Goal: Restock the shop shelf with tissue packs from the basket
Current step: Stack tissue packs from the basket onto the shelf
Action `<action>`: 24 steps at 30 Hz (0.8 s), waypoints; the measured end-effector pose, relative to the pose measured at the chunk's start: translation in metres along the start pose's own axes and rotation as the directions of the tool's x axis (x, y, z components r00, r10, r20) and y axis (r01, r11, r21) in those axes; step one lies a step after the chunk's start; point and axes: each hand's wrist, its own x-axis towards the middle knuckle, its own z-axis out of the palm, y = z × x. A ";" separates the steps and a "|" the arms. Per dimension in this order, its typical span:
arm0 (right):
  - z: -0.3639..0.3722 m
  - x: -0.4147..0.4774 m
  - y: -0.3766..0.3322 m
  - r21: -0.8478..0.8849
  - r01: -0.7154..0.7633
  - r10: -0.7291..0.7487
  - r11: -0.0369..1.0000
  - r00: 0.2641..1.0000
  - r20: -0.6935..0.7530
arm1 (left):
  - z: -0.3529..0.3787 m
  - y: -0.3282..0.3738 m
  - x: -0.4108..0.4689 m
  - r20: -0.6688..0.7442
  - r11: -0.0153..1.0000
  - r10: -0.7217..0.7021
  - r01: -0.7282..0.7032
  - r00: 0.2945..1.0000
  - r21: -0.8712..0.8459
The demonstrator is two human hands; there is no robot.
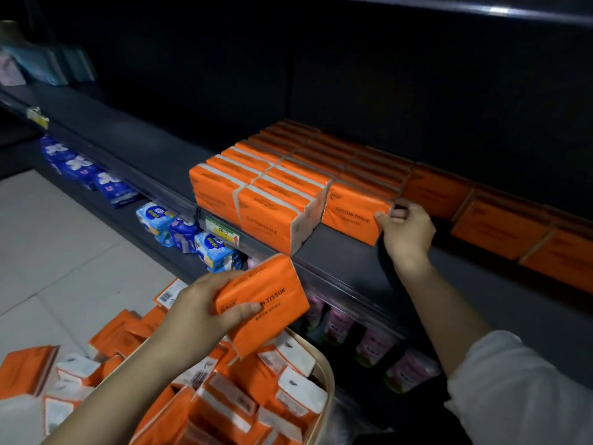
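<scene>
Head view: the shelf (340, 261) is part filled with rows of packs (288, 162); the basket (329, 377) is heaped (much left, I judge). The left hand (192, 309) grips a tissue pack (272, 303) above the basket; the right hand (407, 232) pinches a shelved pack (353, 216) by its corner.

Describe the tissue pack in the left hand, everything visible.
The tissue pack is a rectangular block in glossy orange plastic wrap, printed COTTON TISSUE in dark letters. It is tilted, one corner up near the shelf edge, above the basket. The left hand grips its left end, thumb across the front; the right hand pinches a shelf pack.
</scene>
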 end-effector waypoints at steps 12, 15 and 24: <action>-0.014 -0.007 -0.038 0.172 -0.040 0.047 0.984 0.998 -0.037 | 0.003 0.007 0.004 -0.022 0.991 -0.043 0.040 0.999 -0.127; -0.021 -0.040 -0.064 0.258 0.081 -0.152 0.963 0.952 0.268 | 0.001 0.014 0.003 -0.033 0.988 -0.037 0.032 0.999 -0.151; -0.012 -0.096 -0.071 0.051 -0.058 -0.024 0.997 0.390 0.921 | -0.007 0.018 -0.008 -0.037 0.972 0.023 -0.031 0.999 -0.231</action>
